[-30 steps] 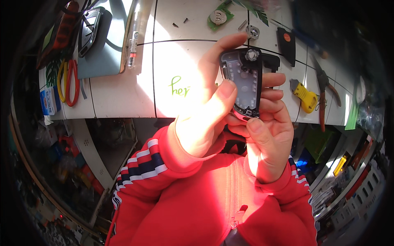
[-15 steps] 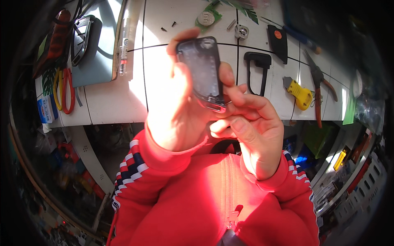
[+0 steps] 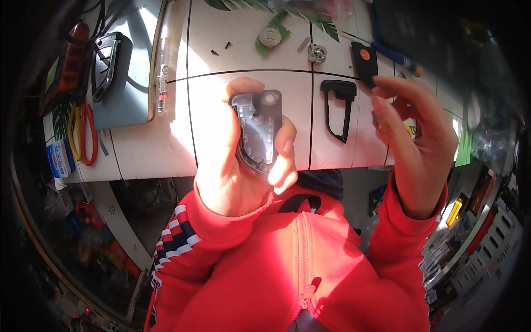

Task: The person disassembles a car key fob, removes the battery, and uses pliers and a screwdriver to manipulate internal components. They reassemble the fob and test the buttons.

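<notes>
My left hand point(image 3: 229, 171) is closed around a dark key-fob shell point(image 3: 257, 130) with a translucent inside and a round fitting at the top. My right hand point(image 3: 415, 144) is open, its fingers curved and apart over a yellow tool point(image 3: 408, 129), which it mostly hides; whether it touches the tool is unclear. A black frame-like casing part point(image 3: 337, 88) lies on the tiled worktop point(image 3: 249, 72) between my hands, near a black piece with an orange button point(image 3: 365, 63).
Behind are a green piece with a coin cell point(image 3: 270, 37), a small metal part point(image 3: 317, 53), small screws point(image 3: 215, 52) and a screwdriver point(image 3: 395, 55). At the left are scissors point(image 3: 88, 133), a teal pad point(image 3: 124, 105) with another fob point(image 3: 108, 63), and a tube point(image 3: 163, 83).
My right hand has left the shell and moved right, over the yellow tool. My left hand has moved left, holding the shell. The black frame part, earlier behind the shell, now shows fully.
</notes>
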The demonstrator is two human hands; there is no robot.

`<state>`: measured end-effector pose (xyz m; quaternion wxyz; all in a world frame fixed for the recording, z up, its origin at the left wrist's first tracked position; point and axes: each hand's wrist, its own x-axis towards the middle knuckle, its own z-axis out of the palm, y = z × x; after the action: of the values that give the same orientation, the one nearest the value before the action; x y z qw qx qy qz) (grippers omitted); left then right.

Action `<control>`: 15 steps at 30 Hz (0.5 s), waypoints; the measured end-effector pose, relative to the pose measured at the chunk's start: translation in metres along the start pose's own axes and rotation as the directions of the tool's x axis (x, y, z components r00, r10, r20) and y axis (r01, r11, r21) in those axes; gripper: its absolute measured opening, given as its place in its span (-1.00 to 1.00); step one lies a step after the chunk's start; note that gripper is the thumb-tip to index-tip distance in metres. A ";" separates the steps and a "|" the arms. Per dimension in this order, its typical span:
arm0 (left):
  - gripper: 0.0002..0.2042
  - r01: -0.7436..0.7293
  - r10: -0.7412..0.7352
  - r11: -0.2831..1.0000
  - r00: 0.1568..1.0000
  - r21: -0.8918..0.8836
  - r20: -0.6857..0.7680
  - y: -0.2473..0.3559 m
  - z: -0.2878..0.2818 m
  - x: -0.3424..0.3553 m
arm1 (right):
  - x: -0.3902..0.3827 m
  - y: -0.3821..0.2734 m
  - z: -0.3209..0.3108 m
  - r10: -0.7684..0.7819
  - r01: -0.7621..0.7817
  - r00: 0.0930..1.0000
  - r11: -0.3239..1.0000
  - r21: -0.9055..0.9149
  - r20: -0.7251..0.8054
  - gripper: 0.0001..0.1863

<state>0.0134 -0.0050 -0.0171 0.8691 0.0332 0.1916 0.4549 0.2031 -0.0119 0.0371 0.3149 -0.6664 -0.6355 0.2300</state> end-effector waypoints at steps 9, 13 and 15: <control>-0.58 -0.014 0.026 0.991 0.996 0.137 -0.085 0.004 0.004 0.000 | 0.033 0.000 0.046 -0.247 0.228 0.969 0.890 -0.396 0.004 -0.72; -0.53 -0.027 0.034 0.990 0.998 0.141 -0.047 0.001 0.006 0.005 | 0.040 0.005 0.045 -0.232 0.220 0.972 0.876 -0.430 0.025 -0.72; -0.55 -0.031 0.035 0.988 0.999 0.150 -0.020 0.002 0.006 0.006 | 0.041 0.003 0.045 -0.156 0.166 0.986 0.889 -0.427 0.057 -0.72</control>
<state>0.0168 0.0018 -0.0132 0.8543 0.0962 0.2344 0.4539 0.1768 0.0347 0.0075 0.1715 -0.6620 -0.7268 0.0645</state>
